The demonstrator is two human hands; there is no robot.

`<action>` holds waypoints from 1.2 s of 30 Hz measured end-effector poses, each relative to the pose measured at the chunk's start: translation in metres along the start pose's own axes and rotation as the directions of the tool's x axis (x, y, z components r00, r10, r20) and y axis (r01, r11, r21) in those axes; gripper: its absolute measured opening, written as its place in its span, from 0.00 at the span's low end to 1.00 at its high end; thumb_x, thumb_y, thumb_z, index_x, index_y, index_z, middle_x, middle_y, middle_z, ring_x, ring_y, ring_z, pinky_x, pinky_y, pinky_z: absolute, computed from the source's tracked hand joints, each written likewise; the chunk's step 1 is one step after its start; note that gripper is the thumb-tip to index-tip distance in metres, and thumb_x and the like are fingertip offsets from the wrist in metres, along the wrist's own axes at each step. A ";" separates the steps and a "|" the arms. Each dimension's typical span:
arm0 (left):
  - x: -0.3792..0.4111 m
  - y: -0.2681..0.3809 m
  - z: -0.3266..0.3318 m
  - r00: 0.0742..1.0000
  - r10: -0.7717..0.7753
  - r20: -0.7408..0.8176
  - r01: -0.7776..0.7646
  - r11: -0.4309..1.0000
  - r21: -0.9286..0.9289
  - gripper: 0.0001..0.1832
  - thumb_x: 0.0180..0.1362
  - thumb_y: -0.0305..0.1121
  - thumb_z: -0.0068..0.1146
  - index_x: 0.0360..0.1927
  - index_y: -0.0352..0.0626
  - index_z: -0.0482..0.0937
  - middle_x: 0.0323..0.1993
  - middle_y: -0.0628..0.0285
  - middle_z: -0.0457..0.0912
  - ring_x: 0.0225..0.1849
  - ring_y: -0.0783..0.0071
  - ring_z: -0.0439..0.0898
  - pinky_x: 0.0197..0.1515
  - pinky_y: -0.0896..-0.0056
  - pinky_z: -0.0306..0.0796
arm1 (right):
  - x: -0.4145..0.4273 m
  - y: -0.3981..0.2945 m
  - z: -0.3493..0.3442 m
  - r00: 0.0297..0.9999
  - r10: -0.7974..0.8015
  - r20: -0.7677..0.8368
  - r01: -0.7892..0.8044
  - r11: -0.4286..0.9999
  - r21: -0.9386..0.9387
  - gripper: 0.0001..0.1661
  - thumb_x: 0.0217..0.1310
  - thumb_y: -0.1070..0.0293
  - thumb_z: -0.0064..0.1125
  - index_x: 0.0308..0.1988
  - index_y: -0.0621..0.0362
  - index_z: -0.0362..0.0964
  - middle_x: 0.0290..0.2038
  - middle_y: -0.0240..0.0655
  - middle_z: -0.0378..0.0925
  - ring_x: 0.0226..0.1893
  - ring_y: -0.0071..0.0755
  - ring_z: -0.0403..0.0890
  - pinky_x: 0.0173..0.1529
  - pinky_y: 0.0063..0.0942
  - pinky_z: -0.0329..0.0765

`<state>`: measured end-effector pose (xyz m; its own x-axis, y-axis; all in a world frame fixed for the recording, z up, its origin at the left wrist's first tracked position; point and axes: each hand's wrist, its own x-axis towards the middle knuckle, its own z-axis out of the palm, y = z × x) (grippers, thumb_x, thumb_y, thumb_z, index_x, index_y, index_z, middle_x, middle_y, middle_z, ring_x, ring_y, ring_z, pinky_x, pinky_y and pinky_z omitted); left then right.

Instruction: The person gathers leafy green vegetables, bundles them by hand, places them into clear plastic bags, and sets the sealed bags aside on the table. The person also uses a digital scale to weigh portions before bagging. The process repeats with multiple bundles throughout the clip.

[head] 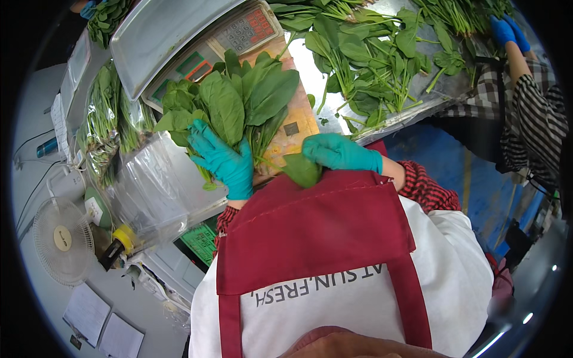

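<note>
My left hand (221, 163), in a teal glove, lies over a bunch of broad-leaved greens (224, 103) that look like spinach. Its thumb and fingers are around the stems, and some stem ends show below the fingers. In my right hand (342, 152), gloved alike, is the edge of a single green leaf (301, 170) in front of my maroon apron (313, 223). That leaf's stem points towards the bunch. The fingertips of my right hand are curled out of sight. Under the bunch is an orange-brown board (304, 114).
Behind the bunch stands a weighing scale with a keypad (244, 31) and metal pan (165, 36). Loose greens (371, 62) cover the metal table at right. Bagged greens (100, 121), plastic bags (147, 179) and a fan (62, 241) are left. A co-worker's blue-gloved hands (508, 33) are far right.
</note>
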<state>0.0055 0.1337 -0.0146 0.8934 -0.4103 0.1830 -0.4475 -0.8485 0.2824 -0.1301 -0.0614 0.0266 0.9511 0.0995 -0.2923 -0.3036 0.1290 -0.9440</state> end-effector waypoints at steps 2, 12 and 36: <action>0.000 0.000 0.002 1.000 -0.005 0.015 0.004 0.998 0.061 0.53 0.38 0.41 0.61 0.66 0.40 0.43 0.67 0.51 0.45 0.67 0.50 0.45 0.64 0.41 0.34 | -0.012 -0.009 -0.010 0.995 0.025 -0.098 -0.041 0.986 -0.161 0.12 0.61 0.63 0.46 0.31 0.60 0.68 0.26 0.28 0.69 0.29 0.22 0.69 0.35 0.23 0.69; -0.004 -0.005 0.003 1.000 -0.010 -0.007 0.010 1.000 0.023 0.54 0.38 0.44 0.60 0.66 0.40 0.43 0.67 0.51 0.45 0.68 0.51 0.44 0.64 0.41 0.33 | -0.024 -0.097 -0.118 0.600 -0.740 -0.305 -0.246 0.193 -0.950 0.33 0.48 0.69 0.61 0.56 0.58 0.61 0.51 0.44 0.69 0.50 0.44 0.70 0.54 0.33 0.67; 0.000 -0.015 -0.007 0.998 -0.005 0.070 0.014 0.991 -0.132 0.52 0.42 0.43 0.61 0.67 0.40 0.42 0.67 0.52 0.45 0.68 0.48 0.42 0.64 0.43 0.34 | 0.022 -0.007 -0.043 0.825 -0.546 0.145 0.188 0.024 -0.982 0.24 0.49 0.67 0.52 0.50 0.50 0.67 0.22 0.31 0.67 0.19 0.34 0.69 0.25 0.30 0.67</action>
<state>0.0116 0.1485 -0.0122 0.8961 -0.4286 0.1154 -0.4363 -0.8028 0.4064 -0.1046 -0.1026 0.0201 0.9423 0.1549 0.2969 0.2273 -0.9469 -0.2275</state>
